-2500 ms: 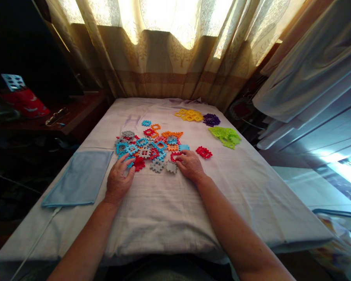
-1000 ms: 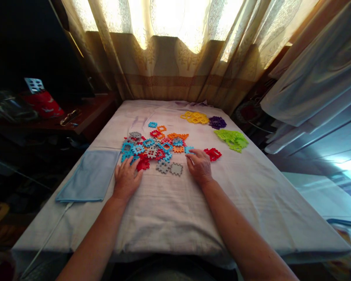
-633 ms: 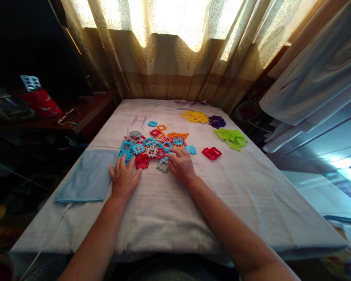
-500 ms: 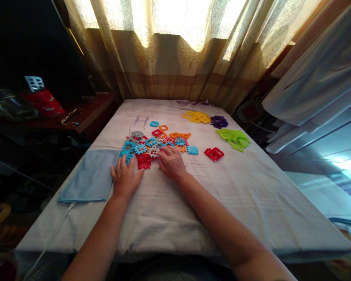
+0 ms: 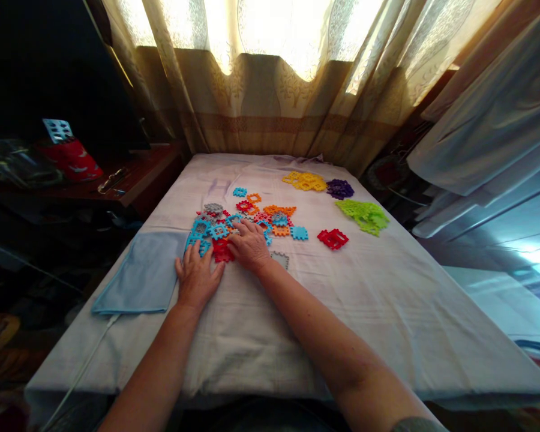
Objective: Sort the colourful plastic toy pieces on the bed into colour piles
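On the near left edge of a mixed heap of plastic building tiles, my left hand (image 5: 198, 273) lies with its fingers spread. Its fingertips touch blue tiles (image 5: 202, 225), and the thumb is beside a red tile (image 5: 222, 251). My right hand (image 5: 251, 245) rests on the middle of the heap, fingers loosely stretched over the tiles and hiding some of them. A grey tile (image 5: 281, 259) lies flat by my right wrist. Orange tiles (image 5: 281, 230) and a solid blue tile (image 5: 299, 233) are at the heap's right side.
Separate piles of yellow (image 5: 304, 180), purple (image 5: 340, 189), lime green (image 5: 363, 216) and red tiles (image 5: 333, 239) are on the right part of the white-clothed table (image 5: 369, 312). A folded light blue cloth (image 5: 139, 273) lies at left, a white cord (image 5: 85, 360) trailing from it.
My right hand has moved slightly left over the heap. A grey tile now lies by my right wrist, right of the heap. My left hand has barely moved.
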Available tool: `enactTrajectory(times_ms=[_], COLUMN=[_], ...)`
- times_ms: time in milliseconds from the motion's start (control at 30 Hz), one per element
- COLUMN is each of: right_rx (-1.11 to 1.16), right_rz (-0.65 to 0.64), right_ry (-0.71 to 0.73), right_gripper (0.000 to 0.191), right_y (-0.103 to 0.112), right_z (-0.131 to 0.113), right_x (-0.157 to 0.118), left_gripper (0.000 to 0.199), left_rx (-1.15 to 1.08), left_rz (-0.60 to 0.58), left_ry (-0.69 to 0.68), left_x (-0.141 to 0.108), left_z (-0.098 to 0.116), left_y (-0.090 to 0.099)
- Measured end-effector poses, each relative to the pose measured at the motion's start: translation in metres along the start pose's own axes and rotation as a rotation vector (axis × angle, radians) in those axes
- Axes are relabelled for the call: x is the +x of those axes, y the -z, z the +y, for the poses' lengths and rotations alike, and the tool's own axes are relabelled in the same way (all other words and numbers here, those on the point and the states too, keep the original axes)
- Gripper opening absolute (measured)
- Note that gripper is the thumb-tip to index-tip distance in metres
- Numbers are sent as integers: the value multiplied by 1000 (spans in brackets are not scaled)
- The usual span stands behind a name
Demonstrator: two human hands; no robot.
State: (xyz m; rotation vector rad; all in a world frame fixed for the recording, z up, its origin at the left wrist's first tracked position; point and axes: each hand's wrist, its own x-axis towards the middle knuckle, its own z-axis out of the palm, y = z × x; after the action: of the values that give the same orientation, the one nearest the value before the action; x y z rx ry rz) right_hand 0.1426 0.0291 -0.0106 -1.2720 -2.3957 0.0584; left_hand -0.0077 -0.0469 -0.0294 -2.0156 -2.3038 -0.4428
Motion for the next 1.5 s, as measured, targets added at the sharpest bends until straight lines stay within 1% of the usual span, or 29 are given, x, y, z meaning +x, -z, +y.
enactTrajectory(times_ms=[67, 133, 200, 267, 333, 400, 467, 500, 567, 633, 733, 867, 1067, 1200, 1333, 1400, 1500], right_rx=[20, 43, 59, 55, 21, -30, -84, -104, -129, -132, -118, -119, -136, -74, -10, 23, 78], right_rz=[31, 96, 204, 330, 422, 488, 541, 569, 603, 622, 632, 622, 610, 571, 512, 464, 350], right_ry=[3, 5, -2, -49, -156, -309, -484, -572, -701, -759, -775, -766, -610, -442, -241, -105, 79], right_gripper=[17, 17, 18, 18, 19, 20, 22, 23, 23, 23, 25, 28, 28, 24, 23, 23, 25], right_y=[4, 10, 18, 27, 36, 44, 48, 49, 49, 47, 43, 42, 45, 44, 38, 35, 31], right_z=[3, 13, 31, 59, 96, 134, 168, 181, 199, 207, 207, 199, 177, 150, 112, 91, 63], right_x=[-4, -12, -23, -39, -59, -81, -103, -111, -123, -128, -126, -123, -117, -107, -96, -92, -89], left_gripper=[51, 50, 48, 47, 46, 45, 43, 42, 41, 40, 39, 38, 36, 35, 34, 34, 34], left_rx=[-2, -2, -2, -2, -2, -5, -15, -21, -35, -50, -75, -82, -119, -212, -292, -324, -364], left_rz=[-19, -32, -39, -39, -32, -17, 3, 14, 35, 50, 68, 70, 95, 153, 181, 178, 168], left_ry=[7, 10, 12, 13, 11, 5, -6, -12, -23, -28, -33, -39, -55, -124, -175, -194, -211], left_x=[0, 0, 0, 1, 1, 1, 2, 2, 2, 2, 1, 0, 2, 3, 3, 3, 3], left_z=[1, 1, 1, 0, 0, 0, -1, -1, -2, -2, -2, -2, -6, -7, -6, -5, -4], left_y=[1, 2, 3, 2, 1, -1, -2, -3, -4, -5, -4, -3, -5, -6, -7, -7, -6])
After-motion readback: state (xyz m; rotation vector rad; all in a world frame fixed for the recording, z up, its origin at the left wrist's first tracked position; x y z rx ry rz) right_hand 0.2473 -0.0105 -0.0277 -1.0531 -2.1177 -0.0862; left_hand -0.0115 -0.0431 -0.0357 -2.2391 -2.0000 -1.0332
